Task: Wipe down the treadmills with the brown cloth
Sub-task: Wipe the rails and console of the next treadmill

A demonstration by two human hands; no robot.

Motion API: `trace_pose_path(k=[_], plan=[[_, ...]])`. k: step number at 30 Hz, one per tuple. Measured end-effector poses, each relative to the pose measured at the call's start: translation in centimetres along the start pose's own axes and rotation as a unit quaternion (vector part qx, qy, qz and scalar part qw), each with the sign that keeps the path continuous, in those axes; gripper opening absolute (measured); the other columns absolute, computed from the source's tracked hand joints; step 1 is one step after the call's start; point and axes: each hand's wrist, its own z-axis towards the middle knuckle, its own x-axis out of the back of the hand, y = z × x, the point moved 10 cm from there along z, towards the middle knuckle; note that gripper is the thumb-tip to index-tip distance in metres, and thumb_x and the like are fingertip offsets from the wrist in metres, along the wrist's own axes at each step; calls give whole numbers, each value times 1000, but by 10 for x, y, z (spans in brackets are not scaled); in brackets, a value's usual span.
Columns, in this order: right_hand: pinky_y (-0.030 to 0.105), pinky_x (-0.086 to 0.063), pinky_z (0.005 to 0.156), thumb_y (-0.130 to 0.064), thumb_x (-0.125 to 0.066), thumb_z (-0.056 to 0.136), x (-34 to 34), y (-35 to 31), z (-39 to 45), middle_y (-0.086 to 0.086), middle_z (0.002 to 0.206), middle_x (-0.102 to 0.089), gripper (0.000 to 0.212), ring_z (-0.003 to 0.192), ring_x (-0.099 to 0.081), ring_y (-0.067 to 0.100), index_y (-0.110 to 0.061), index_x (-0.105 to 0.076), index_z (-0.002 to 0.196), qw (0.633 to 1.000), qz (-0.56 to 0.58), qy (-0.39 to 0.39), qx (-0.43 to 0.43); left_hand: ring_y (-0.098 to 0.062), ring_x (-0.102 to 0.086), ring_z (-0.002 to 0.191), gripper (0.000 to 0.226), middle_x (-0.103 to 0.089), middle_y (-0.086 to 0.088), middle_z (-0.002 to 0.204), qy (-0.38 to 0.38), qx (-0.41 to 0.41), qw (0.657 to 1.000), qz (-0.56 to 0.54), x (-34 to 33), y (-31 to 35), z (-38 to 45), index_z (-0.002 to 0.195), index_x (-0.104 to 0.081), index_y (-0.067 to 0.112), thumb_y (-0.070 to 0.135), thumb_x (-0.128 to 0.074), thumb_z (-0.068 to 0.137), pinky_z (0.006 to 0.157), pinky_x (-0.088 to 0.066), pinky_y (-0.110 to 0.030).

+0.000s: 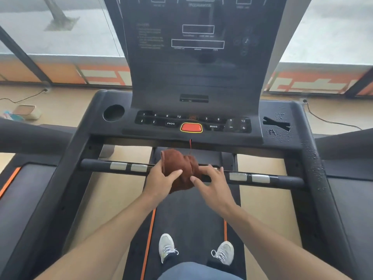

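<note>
The cloth (pixel 180 170) is bunched over the middle of the crossbar (pixel 282 179), just at 6 o'clock from the red button (pixel 191 127). The left hand (pixel 161 181) grips it, thumb across the front, while the right hand (pixel 212 182) rests on the bar with fingers spread, a fingertip touching the cloth. Droplets at 3 o'clock on the console (pixel 282 130) and right rail (pixel 314 168) suggest those parts are not yet wiped, so I judge much remains.

Left hand (pixel 161 181) grips brown cloth (pixel 179 168) bunched over treadmill's (pixel 201 126) front handlebar (pixel 282 179) at mid-span; right hand (pixel 212 182), fingers spread, touches cloth and bar just beside; water droplets (pixel 282 136) on right console corner.
</note>
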Motion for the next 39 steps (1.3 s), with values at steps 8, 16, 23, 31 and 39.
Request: trace_pose_path(k=[8,16,23,31,39], plan=[[36,-58,86,-8,-69,98,63,-1,-37,-9,97,-75,36,93,-72,13,-38,-66,118,969,234,81,0,-17,-72,109,47,-77,1,113,-129,-63,987,-79,-51,63,-16,122,-67,18,13,-83,79,101,-54,-40],[39,-34,117,-35,-72,92,112,51,6,0,153,-42,73,139,-40,24,-28,-38,156,966,-244,48,-65,-16,-63,118,25,-71,11,120,-45,-60,981,177,-83,60,30,123,-64,27,31,-65,99,106,-47,-40],[44,-36,114,-59,-78,76,52,63,21,-7,158,-40,106,142,-40,24,-38,-18,161,895,-403,-171,82,-27,-55,124,36,-68,0,128,-152,-29,891,426,-82,7,36,133,-63,33,43,-37,109,104,-39,-39],[43,-50,96,-59,-70,76,-18,26,52,0,131,-64,81,120,-63,29,-27,-39,144,867,-434,-204,138,-31,-55,119,32,-68,-12,123,-219,-54,845,485,-73,10,45,112,-61,20,33,-33,104,115,-28,-46],[37,-38,69,-53,-60,85,-48,13,68,-4,111,-70,54,98,-70,31,-27,-44,129,877,-427,-194,101,-34,-56,119,23,-65,-12,130,-295,-3,830,473,-79,-5,60,105,-49,28,40,-30,102,86,-32,-40]])
